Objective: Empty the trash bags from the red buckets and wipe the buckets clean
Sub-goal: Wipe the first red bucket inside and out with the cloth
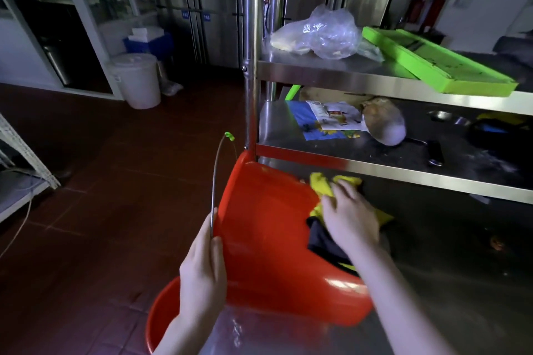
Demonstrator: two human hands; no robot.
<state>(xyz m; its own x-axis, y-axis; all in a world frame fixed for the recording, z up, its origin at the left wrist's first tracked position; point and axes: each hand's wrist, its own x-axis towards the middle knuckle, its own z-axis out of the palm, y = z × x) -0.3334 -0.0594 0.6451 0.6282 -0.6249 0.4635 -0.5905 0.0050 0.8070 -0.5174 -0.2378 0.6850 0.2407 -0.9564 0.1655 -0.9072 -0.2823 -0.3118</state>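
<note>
The left grip closes round the wire handle near the rim, holding the red bucket tipped on its side on the steel tabletop, mouth towards the shelves. The right grip clutches a bunched yellow cloth at the bucket's mouth. Something dark lies just under it, cloth or bag, unclear. This looks like the wiping step. Next likely calls for sweeping the cloth round the inner wall while the left steadies the tilt. A second red bucket sits lower, beside the tabletop's edge.
</note>
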